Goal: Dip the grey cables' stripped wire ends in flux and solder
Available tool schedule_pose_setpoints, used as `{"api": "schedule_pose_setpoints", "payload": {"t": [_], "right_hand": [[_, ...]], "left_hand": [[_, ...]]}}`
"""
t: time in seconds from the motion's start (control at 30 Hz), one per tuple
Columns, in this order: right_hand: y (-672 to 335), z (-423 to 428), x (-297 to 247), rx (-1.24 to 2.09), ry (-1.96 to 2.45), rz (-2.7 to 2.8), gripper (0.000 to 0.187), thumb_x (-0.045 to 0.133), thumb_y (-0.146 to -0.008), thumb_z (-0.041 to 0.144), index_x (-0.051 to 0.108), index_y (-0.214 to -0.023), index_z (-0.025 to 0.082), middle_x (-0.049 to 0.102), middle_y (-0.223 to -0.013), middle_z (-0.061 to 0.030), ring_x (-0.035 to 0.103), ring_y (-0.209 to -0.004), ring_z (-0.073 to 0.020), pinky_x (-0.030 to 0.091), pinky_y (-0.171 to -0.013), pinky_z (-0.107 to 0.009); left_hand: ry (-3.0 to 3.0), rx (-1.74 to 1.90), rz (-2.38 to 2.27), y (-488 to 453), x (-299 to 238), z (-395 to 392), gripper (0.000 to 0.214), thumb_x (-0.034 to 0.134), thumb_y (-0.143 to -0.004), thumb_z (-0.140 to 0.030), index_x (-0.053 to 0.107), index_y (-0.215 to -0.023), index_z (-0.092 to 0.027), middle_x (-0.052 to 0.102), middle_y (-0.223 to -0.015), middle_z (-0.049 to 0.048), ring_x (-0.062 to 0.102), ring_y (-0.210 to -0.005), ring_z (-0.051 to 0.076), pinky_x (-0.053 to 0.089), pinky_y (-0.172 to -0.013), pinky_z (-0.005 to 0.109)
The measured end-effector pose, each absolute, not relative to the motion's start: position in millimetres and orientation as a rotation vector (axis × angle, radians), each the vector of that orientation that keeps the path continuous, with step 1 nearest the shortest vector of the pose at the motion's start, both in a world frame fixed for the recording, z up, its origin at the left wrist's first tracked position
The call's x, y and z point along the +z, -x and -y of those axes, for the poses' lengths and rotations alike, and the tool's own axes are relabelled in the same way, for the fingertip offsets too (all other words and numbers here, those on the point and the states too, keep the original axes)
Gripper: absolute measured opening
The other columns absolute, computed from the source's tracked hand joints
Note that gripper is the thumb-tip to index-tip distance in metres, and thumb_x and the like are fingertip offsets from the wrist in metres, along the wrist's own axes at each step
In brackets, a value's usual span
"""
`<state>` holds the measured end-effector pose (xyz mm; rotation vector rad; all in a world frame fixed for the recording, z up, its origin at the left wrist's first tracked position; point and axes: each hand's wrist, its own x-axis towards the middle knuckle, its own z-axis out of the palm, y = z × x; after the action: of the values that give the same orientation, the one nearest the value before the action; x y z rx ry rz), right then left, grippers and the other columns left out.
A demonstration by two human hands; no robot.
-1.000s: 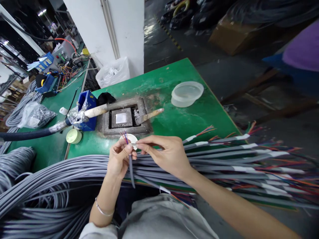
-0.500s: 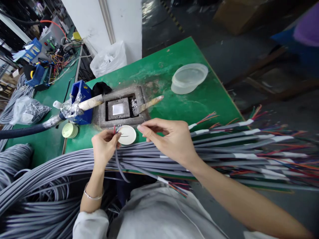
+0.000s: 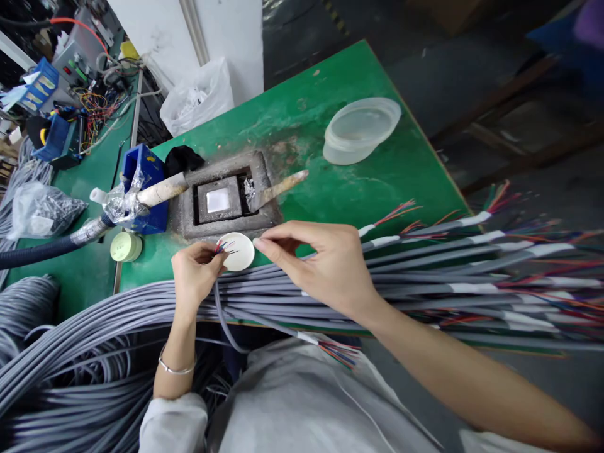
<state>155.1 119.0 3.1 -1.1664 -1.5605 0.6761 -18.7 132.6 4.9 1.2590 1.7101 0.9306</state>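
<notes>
My left hand (image 3: 195, 270) pinches the end of a grey cable (image 3: 219, 314), whose thin coloured wires (image 3: 226, 247) fan out to the right over a small round white dish (image 3: 240, 253). To the right of the dish is my right hand (image 3: 316, 261), its thumb and index fingertips pressed together. Whatever is in that pinch, if anything, is too small to make out. Below both hands a thick bundle of grey cables (image 3: 264, 289) runs across the table edge. One cable end with spread wires (image 3: 337, 352) hangs over my lap.
Beyond the dish, a solder pot (image 3: 218, 201) with a bright surface sits in a grimy frame, a scraper (image 3: 282, 189) leaning on it. A blue bin (image 3: 158, 212), a hose nozzle (image 3: 163, 189) and a pale green jar (image 3: 126, 246) stand left. A clear plastic tub (image 3: 349, 151) lies back right.
The wires in my left hand have tipped from upward to the right, over the dish. My right hand stays pinched close by. The view has shifted slightly.
</notes>
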Motion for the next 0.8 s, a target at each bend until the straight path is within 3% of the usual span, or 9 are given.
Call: {"api": "schedule_pose_setpoints", "payload": {"t": [0.23,0.5,0.8], "right_hand": [[-150,-122,-8,0.607,1.081,1.830,0.013,0.059,-0.083,0.023,0.069,-0.086,0.015,0.070,-0.083,-0.0067,0.063,-0.078,-0.0184,0.049,-0.070,-0.029],[-148,-122,-8,0.842,1.019,1.896,0.012,0.056,-0.083,0.013,0.067,-0.080,0.015,0.071,-0.077,-0.0041,0.064,-0.069,-0.0141,0.047,-0.063,-0.023],[-145,-118,-7,0.733,0.999,1.871,0.016,0.053,-0.083,0.014,0.069,-0.081,0.017,0.073,-0.077,-0.0036,0.066,-0.067,-0.0144,0.048,-0.063,-0.023]], "left_hand": [[-1.169,1.131,-1.506,14,15,-121,0.018,0.079,-0.051,-0.019,0.062,-0.056,-0.013,0.062,-0.047,-0.0025,0.053,-0.035,0.008,0.044,-0.035,0.017],[-1.113,1.090,-1.421,8,18,-114,0.031,0.085,-0.045,-0.030,0.062,-0.057,-0.014,0.060,-0.044,-0.0034,0.054,-0.036,0.009,0.047,-0.038,0.018],[-1.079,1.116,-1.424,11,5,-114,0.031,0.082,-0.051,-0.034,0.061,-0.058,-0.013,0.057,-0.040,-0.0039,0.051,-0.034,0.007,0.042,-0.034,0.016]]}}
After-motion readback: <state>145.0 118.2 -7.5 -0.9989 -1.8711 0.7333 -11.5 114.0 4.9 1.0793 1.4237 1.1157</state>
